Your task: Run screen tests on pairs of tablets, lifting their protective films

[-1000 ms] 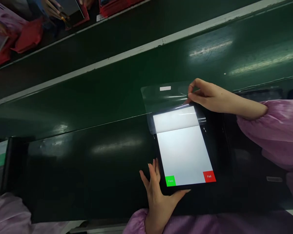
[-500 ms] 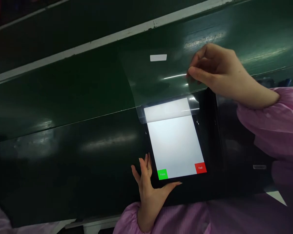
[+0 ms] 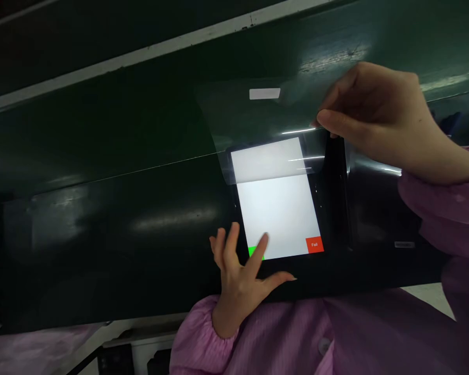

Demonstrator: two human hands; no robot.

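A black tablet [image 3: 279,208] with a bright white screen lies in front of me on the dark green belt. Its screen shows a green button at the lower left and a red "Fail" button [image 3: 315,245] at the lower right. My left hand [image 3: 244,276] rests at the tablet's near left corner, fingers spread, its index fingertip on the green button. My right hand [image 3: 375,117] pinches the corner of a clear protective film [image 3: 258,112], peeled up from the screen's far end. A small white tab [image 3: 264,94] sits on the film.
The green conveyor belt [image 3: 121,172] runs across the view, bounded at the far side by a white rail [image 3: 140,52]. A dark tray or second device [image 3: 375,219] lies to the tablet's right. Pink sleeves cover both my arms.
My left index finger moved from the tablet's edge onto the green button. My right hand lifted the film further up and to the right. The camera dropped; the far workstation left view.
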